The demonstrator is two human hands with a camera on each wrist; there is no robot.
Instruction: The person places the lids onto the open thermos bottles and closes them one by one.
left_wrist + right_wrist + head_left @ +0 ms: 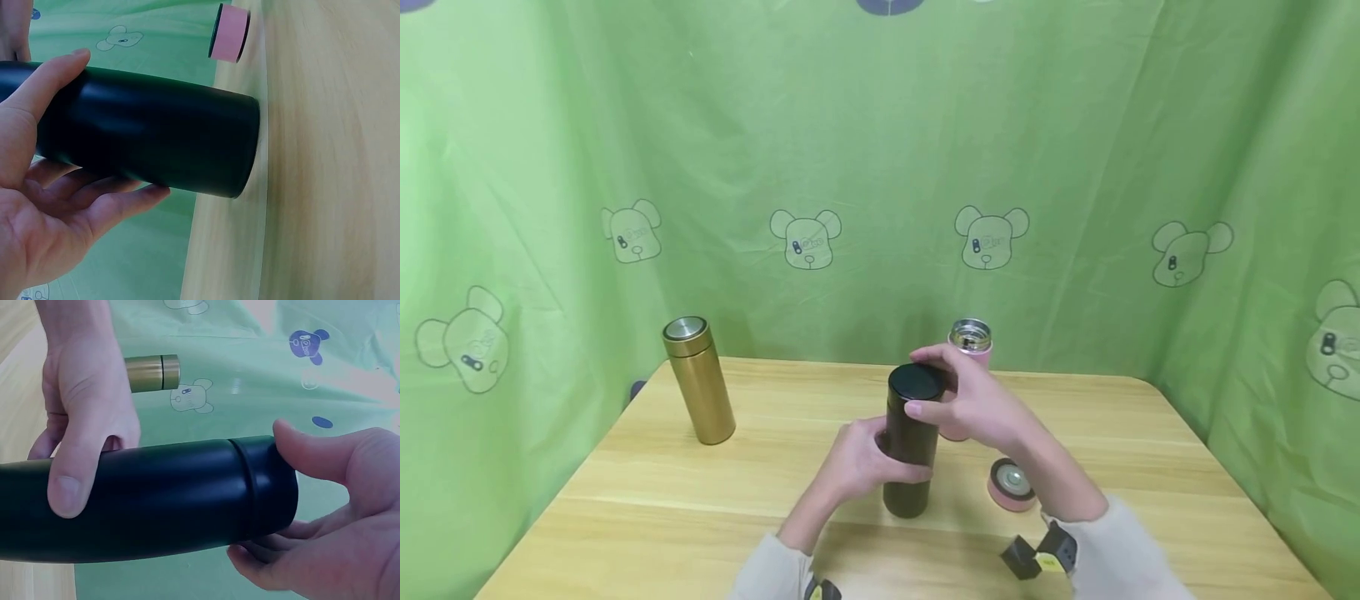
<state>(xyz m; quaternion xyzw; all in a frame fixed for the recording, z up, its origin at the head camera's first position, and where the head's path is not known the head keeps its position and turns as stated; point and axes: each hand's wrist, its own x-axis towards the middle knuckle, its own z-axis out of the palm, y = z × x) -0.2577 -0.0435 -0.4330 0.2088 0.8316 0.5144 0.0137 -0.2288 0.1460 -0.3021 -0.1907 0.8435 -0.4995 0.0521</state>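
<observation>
A black thermos [910, 442] stands roughly upright near the middle of the table. My left hand [865, 458] grips its body from the left, thumb across the front, as the left wrist view also shows. At the top, my right hand [973, 396] pinches the black lid [275, 484] between thumb and fingers; a thin seam separates lid and body. Behind the right hand, a pink thermos [972, 337] stands with its steel mouth uncovered, its body mostly hidden. Its pink lid [1011, 485] lies upside down beneath my right forearm.
A gold thermos [703, 383] with its lid on stands at the left of the wooden table [760, 500]. A green curtain [880, 150] printed with bear heads hangs behind and along both sides of the table.
</observation>
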